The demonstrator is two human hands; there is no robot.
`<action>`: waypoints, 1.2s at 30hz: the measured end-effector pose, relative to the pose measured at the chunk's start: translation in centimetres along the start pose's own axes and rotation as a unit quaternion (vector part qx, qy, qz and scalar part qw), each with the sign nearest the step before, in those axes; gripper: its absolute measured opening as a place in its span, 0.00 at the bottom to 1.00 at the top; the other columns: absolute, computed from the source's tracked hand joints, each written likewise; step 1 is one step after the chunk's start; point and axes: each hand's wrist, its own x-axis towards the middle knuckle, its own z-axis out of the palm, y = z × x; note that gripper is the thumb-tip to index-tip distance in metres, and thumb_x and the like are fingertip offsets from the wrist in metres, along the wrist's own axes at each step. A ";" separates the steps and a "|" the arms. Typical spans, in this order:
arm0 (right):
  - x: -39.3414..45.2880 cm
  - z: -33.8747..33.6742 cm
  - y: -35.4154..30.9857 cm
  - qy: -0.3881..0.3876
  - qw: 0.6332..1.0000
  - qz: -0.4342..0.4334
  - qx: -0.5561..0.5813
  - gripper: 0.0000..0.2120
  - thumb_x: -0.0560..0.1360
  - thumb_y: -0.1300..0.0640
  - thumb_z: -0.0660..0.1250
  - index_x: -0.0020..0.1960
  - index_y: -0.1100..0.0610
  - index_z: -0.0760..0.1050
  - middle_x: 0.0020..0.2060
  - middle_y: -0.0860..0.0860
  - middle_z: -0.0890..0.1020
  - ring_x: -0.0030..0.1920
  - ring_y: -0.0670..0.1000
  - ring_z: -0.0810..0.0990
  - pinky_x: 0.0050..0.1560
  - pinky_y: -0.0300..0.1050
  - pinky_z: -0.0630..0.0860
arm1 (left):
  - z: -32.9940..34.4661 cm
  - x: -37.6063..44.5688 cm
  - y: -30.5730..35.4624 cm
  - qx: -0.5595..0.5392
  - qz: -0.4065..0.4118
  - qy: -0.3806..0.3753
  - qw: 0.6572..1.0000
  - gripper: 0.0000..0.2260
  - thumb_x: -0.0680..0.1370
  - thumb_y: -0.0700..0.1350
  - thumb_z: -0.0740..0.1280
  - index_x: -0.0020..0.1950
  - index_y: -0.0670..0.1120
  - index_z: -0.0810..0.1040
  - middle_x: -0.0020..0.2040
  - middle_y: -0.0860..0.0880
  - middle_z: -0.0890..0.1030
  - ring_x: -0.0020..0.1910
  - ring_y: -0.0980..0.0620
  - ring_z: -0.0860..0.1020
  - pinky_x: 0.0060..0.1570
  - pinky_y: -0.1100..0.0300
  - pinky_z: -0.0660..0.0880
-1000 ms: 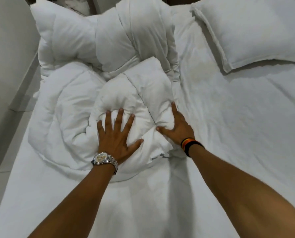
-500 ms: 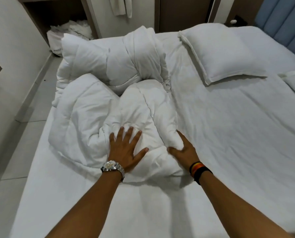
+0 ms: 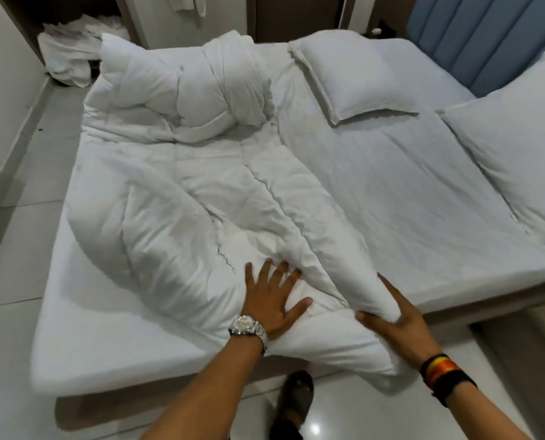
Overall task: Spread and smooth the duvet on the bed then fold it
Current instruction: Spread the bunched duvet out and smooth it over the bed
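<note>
Left hand (image 3: 272,301) flat, fingers spread, pinning duvet (image 3: 201,198) at 6 o'clock; right hand (image 3: 398,322) clutching folded edge, likely to drag it open.

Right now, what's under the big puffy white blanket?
The crumpled white duvet lies on the bed's white sheet, which shows beside it. The left hand presses on top; the right hand grips a fold. Anything tucked beneath is covered.

1. Lying crumpled along the left half of the bed (image 3: 391,192): a white quilted duvet (image 3: 182,211).
2. Bunching into a twisted heap at the far end.
3. Hanging its near corner over the bed's front edge.
</note>
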 end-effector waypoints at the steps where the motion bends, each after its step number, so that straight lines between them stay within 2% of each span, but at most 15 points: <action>1: -0.6 -0.3 0.9 0.002 1.000 0.013 -0.012 0.44 0.59 0.30 0.83 0.70 0.19 0.65 0.66 0.25 0.76 0.64 0.32 0.77 0.67 0.43 0.72 | 1.2 -0.7 1.0 -0.005 0.000 -0.005 1.000 0.39 0.79 0.76 0.42 0.82 0.58 0.66 0.82 0.51 0.67 0.82 0.39 0.62 0.77 0.27 0.44; 3: -1.0 0.2 2.3 -0.004 0.999 0.026 -0.045 0.46 0.60 0.31 0.83 0.71 0.21 0.62 0.69 0.33 0.77 0.68 0.44 0.77 0.68 0.46 0.71 | 3.4 -1.9 1.9 -0.004 -0.008 -0.009 1.000 0.38 0.80 0.75 0.44 0.80 0.56 0.70 0.80 0.50 0.71 0.80 0.37 0.66 0.77 0.26 0.48; 5: -0.6 1.3 3.7 -0.010 0.995 0.035 -0.090 0.51 0.64 0.34 0.83 0.78 0.26 0.57 0.74 0.44 0.76 0.72 0.53 0.76 0.69 0.49 0.73 | 5.7 -2.7 1.8 0.006 -0.021 -0.009 1.000 0.38 0.80 0.74 0.45 0.79 0.54 0.72 0.78 0.48 0.73 0.79 0.36 0.67 0.77 0.26 0.50; 7: 0.2 2.3 4.8 -0.008 0.987 0.031 -0.156 0.56 0.65 0.28 0.78 0.83 0.29 0.48 0.76 0.52 0.72 0.71 0.59 0.76 0.68 0.55 0.76 | 7.1 -3.0 1.0 0.015 -0.025 -0.004 1.000 0.37 0.81 0.73 0.47 0.78 0.53 0.73 0.78 0.47 0.74 0.79 0.35 0.67 0.77 0.26 0.50; 10: 2.1 3.6 6.5 -0.003 0.972 -0.037 -0.233 0.58 0.63 0.17 0.68 0.82 0.28 0.40 0.82 0.52 0.57 0.76 0.63 0.70 0.66 0.61 0.79 | 8.7 -2.7 0.1 0.022 -0.025 0.012 0.999 0.36 0.81 0.73 0.49 0.78 0.53 0.73 0.78 0.47 0.74 0.79 0.35 0.66 0.77 0.26 0.50; 13: 4.6 5.3 8.1 -0.031 0.945 -0.093 -0.311 0.58 0.62 0.14 0.63 0.82 0.28 0.39 0.85 0.52 0.48 0.78 0.66 0.66 0.63 0.62 0.81 | 9.7 -2.4 0.3 0.029 -0.031 0.035 0.998 0.35 0.81 0.73 0.50 0.78 0.53 0.74 0.78 0.47 0.74 0.78 0.35 0.67 0.78 0.27 0.49; 16: 6.7 6.9 9.9 -0.093 0.932 -0.060 -0.344 0.55 0.66 0.20 0.69 0.80 0.25 0.38 0.81 0.56 0.56 0.67 0.64 0.78 0.56 0.58 0.84 | 10.5 -2.5 0.5 0.042 -0.040 0.046 0.997 0.36 0.81 0.73 0.51 0.78 0.53 0.74 0.78 0.47 0.74 0.77 0.36 0.69 0.77 0.29 0.54; 18: 7.5 6.8 10.4 -0.102 0.935 -0.026 -0.339 0.51 0.69 0.25 0.71 0.80 0.25 0.41 0.70 0.56 0.68 0.56 0.62 0.82 0.52 0.54 0.82 | 10.4 -2.8 0.8 0.054 -0.044 0.050 0.996 0.35 0.81 0.73 0.51 0.78 0.53 0.73 0.78 0.47 0.74 0.76 0.36 0.69 0.76 0.31 0.57; 21: 6.1 4.2 11.1 -0.084 0.952 -0.048 -0.292 0.44 0.71 0.27 0.70 0.80 0.25 0.50 0.56 0.51 0.78 0.55 0.58 0.82 0.52 0.52 0.80 | 9.4 -3.4 1.6 0.051 -0.058 0.051 0.996 0.35 0.81 0.72 0.52 0.78 0.53 0.74 0.77 0.48 0.75 0.76 0.37 0.70 0.75 0.35 0.60; 24: 1.1 0.7 12.9 -0.061 0.968 -0.062 -0.237 0.41 0.71 0.26 0.70 0.78 0.22 0.53 0.59 0.44 0.81 0.53 0.48 0.80 0.51 0.43 0.76 | 8.2 -4.1 3.3 0.036 -0.051 0.031 0.998 0.35 0.80 0.73 0.51 0.76 0.53 0.76 0.75 0.50 0.76 0.75 0.38 0.71 0.74 0.36 0.61; 25: -0.6 0.1 13.7 -0.071 0.968 -0.047 -0.236 0.42 0.71 0.26 0.71 0.78 0.21 0.53 0.61 0.43 0.81 0.54 0.47 0.80 0.53 0.42 0.76 | 8.2 -4.4 4.1 0.031 -0.044 0.022 0.998 0.35 0.79 0.73 0.51 0.74 0.53 0.77 0.75 0.49 0.77 0.74 0.37 0.72 0.74 0.35 0.61; 29: -3.0 0.8 15.4 -0.100 0.963 0.034 -0.248 0.45 0.70 0.27 0.72 0.80 0.25 0.51 0.67 0.53 0.82 0.62 0.58 0.82 0.62 0.54 0.80 | 9.3 -6.1 6.3 0.037 -0.038 -0.033 0.998 0.39 0.78 0.75 0.48 0.79 0.54 0.71 0.81 0.48 0.69 0.80 0.36 0.63 0.78 0.31 0.50; 31: -2.6 1.6 14.9 -0.105 0.957 0.055 -0.263 0.50 0.68 0.24 0.71 0.83 0.30 0.50 0.70 0.55 0.78 0.65 0.59 0.80 0.61 0.56 0.80 | 9.2 -6.6 6.1 0.039 -0.053 -0.038 0.997 0.39 0.79 0.75 0.47 0.81 0.54 0.69 0.83 0.48 0.65 0.83 0.38 0.58 0.80 0.33 0.45; 34: -2.1 2.2 13.5 -0.044 0.942 0.024 -0.332 0.57 0.64 0.17 0.64 0.85 0.38 0.50 0.75 0.60 0.71 0.70 0.64 0.74 0.64 0.63 0.78 | 7.9 -7.5 4.9 0.010 -0.069 0.039 0.997 0.33 0.82 0.70 0.53 0.80 0.52 0.71 0.82 0.46 0.67 0.83 0.40 0.61 0.81 0.36 0.53; 36: -1.1 3.4 11.0 -0.002 0.927 -0.052 -0.370 0.56 0.67 0.16 0.61 0.86 0.41 0.50 0.81 0.62 0.63 0.78 0.65 0.66 0.72 0.71 0.68 | 6.2 -8.8 2.6 -0.009 -0.107 0.121 0.987 0.31 0.84 0.68 0.52 0.81 0.53 0.69 0.84 0.46 0.63 0.83 0.41 0.60 0.80 0.36 0.55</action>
